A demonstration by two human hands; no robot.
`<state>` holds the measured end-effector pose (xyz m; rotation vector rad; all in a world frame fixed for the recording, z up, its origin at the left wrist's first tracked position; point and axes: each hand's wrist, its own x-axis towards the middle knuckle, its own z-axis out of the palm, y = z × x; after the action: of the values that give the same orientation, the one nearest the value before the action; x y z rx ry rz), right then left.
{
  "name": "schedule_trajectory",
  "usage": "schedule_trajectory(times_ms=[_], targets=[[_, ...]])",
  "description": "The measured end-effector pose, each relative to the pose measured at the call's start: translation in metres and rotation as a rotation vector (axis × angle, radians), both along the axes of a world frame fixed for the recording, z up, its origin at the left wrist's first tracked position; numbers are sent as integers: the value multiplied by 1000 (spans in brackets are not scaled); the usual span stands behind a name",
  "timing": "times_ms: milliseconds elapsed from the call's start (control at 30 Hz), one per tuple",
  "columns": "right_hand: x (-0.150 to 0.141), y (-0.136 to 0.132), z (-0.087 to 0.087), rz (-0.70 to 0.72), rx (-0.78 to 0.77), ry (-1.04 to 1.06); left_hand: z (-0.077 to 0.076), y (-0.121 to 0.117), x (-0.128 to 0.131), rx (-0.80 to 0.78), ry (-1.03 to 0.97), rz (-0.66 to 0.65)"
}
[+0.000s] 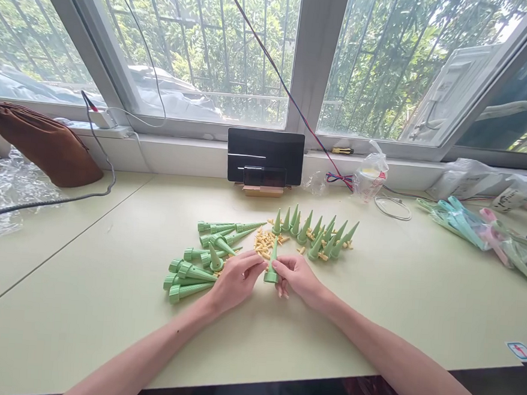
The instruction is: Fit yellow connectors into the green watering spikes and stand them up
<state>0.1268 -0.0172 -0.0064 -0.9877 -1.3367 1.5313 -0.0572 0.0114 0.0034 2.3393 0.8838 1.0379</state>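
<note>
- Two hands meet over the middle of the pale green table, close to its near edge.
- Right hand: fingers closed around the base of one green cone, which is held upright, tip pointing up.
- Left hand: fingertips pinched together, touching the side of that same cone about halfway up; whether they pinch a small piece there is too small to tell.
- Loose cones lie on their sides in a heap just left of the left hand.
- Standing cones are grouped upright behind the right hand.
- Small yellow pieces are scattered between the two groups, just behind the held cone.
- Dark tablet stands propped against the window sill at the far edge.
- Brown pouch rests far left.
</note>
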Motion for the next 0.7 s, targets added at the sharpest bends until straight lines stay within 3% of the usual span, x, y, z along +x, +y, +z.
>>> schedule_trajectory(times_ms=[500,700], targets=[[-2,-1,7,-83,10,25,2,-3,2,-174,-21,55],[-2,-1,3,-71,29,13,3,-2,2,-158,-14,32]])
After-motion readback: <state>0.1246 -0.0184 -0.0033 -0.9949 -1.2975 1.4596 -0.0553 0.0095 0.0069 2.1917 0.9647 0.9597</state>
